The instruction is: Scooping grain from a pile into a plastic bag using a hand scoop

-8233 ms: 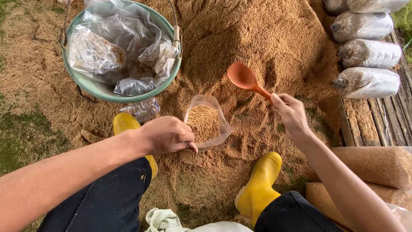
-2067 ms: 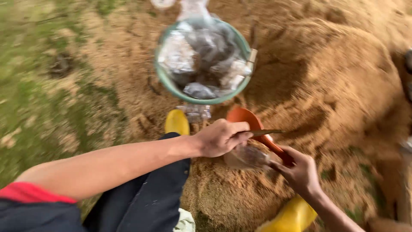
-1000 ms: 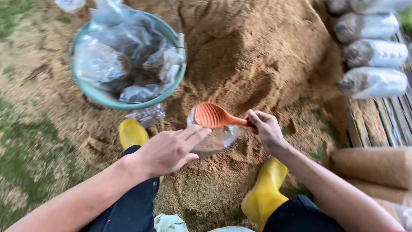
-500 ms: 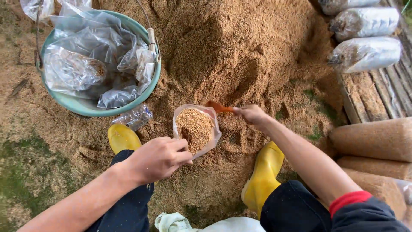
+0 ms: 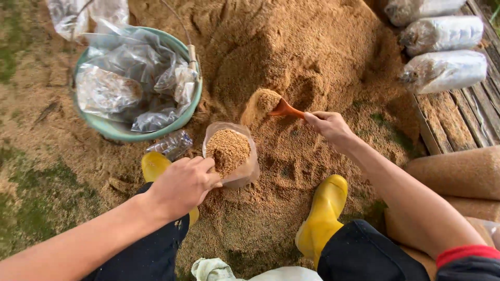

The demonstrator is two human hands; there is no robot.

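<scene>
Sawdust, tan and coarse, lies in a large heap point(image 5: 312, 57) in front of me and spreads over the ground between my feet. My left hand point(image 5: 182, 184) grips the near rim of a clear plastic bag point(image 5: 232, 156), fingers curled around the edge, holding it upright and open on the sawdust. The bag is filled nearly to its mouth with the same material. My right hand point(image 5: 328, 125) is closed around the handle of an orange scoop point(image 5: 278, 105), thumb and fingers pinching the handle near its end. The scoop bowl carries a heaped load of sawdust and sits at the foot of the heap, just beyond the bag and to its right, not touching it.

Yellow boots point(image 5: 323, 218) are on both feet, one on each side of the bag. A green basin point(image 5: 156, 127) stands to the left of the heap, holding crumpled clear bags, some with sawdust inside. Three filled, whitish bags point(image 5: 442, 70) lie side by side on wooden boards point(image 5: 463, 119) at upper right. Grass shows at the far left.
</scene>
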